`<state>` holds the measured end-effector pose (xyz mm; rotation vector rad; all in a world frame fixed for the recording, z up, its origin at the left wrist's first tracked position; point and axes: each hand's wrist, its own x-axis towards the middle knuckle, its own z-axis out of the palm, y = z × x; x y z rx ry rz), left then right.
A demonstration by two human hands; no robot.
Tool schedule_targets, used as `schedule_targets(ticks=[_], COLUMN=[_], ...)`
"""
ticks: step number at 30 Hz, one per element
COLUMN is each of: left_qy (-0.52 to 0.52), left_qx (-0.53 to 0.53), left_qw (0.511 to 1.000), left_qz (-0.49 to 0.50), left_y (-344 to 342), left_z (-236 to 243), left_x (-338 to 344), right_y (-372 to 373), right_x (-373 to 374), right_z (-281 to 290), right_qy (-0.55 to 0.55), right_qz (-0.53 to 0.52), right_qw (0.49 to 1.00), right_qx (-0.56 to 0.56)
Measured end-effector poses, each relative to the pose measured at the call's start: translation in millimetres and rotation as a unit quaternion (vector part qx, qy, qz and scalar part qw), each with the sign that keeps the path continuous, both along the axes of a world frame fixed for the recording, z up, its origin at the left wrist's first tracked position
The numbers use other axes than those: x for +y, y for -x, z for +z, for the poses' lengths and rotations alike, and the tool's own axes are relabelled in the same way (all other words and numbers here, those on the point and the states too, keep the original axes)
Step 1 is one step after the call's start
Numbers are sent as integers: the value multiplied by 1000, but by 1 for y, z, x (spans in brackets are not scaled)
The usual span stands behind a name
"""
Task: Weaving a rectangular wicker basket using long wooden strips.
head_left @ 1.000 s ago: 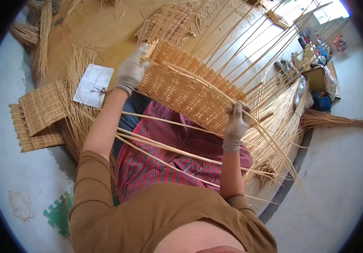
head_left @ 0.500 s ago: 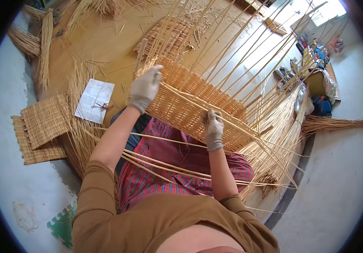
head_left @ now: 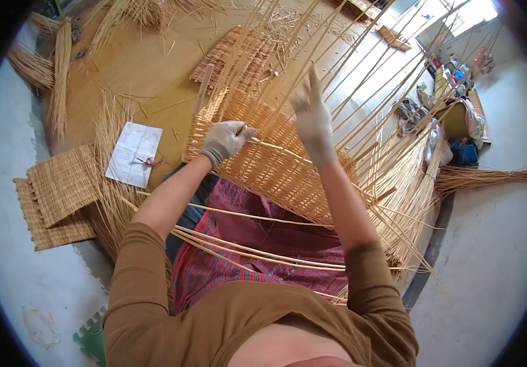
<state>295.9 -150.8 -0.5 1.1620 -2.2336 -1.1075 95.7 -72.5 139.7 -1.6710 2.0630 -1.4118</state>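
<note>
A half-made rectangular wicker basket (head_left: 275, 177) lies tilted across my lap, with long upright stakes (head_left: 349, 79) rising from its far wall. My left hand (head_left: 228, 140), in a pale work glove, is closed at the basket's near rim on a wicker rod (head_left: 282, 150) that runs along that rim to the right. My right hand (head_left: 313, 119), gloved too, is raised over the basket in front of the stakes. Its fingers are stretched upward, partly blurred, and nothing shows in them. Loose ends of several rods (head_left: 263, 254) cross my lap below the basket.
Two woven panels (head_left: 61, 183) and a paper sheet (head_left: 133, 153) with a small tool lie at the left. Another woven panel (head_left: 239, 58) is on the floor ahead. Bundled wicker rods (head_left: 407, 189) spread out at the right; walls stand on both sides.
My right hand has left the near rim and risen up and away among the stakes, its fingers straightening. My left hand has shifted right and nearer along the rim.
</note>
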Motion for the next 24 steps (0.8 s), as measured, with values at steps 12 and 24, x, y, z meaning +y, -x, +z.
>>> schedule_targets(ticks=[12, 24], left_qy=[-177, 123], left_qx=[-3, 138], left_qw=[984, 969], left_qz=[-7, 164], left_y=[4, 38], left_z=[11, 49], left_x=[-9, 37], right_y=[1, 46], right_x=[131, 163], right_z=[-147, -107], right_qy=[180, 192], right_qz=[-128, -147], right_qw=[903, 851], right_qx=[-368, -466])
